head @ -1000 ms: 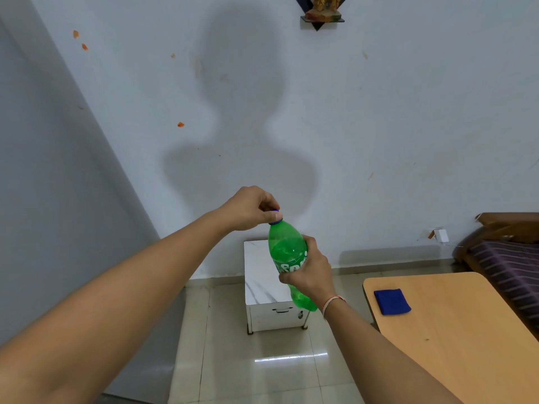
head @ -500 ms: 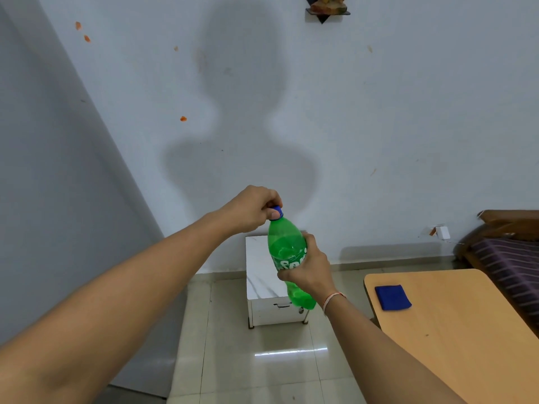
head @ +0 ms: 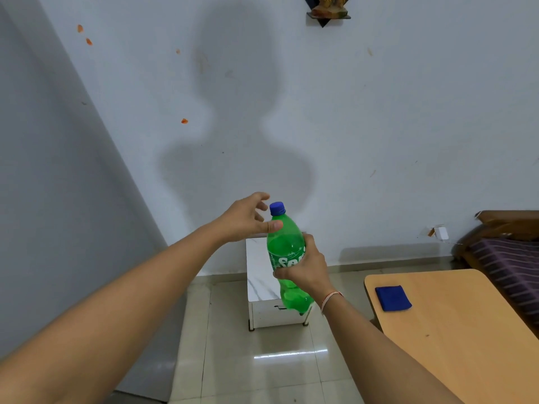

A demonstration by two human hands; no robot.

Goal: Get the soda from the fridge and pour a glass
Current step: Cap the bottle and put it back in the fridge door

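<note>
A green plastic soda bottle [head: 284, 246] with a blue cap [head: 276, 208] is held in the air in front of me, tilted a little to the left. My right hand [head: 306, 268] grips it around the white-lettered label. My left hand [head: 246, 218] is just left of the neck with its fingers spread; the thumb tip rests against the bottle's shoulder and the cap stands uncovered. No glass is in view.
A small white cabinet [head: 262, 282] stands on the tiled floor against the wall behind the bottle. A wooden table [head: 460, 330] with a blue cloth [head: 393, 298] is at the lower right. A bed [head: 510, 258] lies at the far right. A grey panel [head: 58, 199] fills the left.
My left hand was pinched around the cap; it has let go and opened, and the cap now shows. The bottle has shifted slightly in my right hand.
</note>
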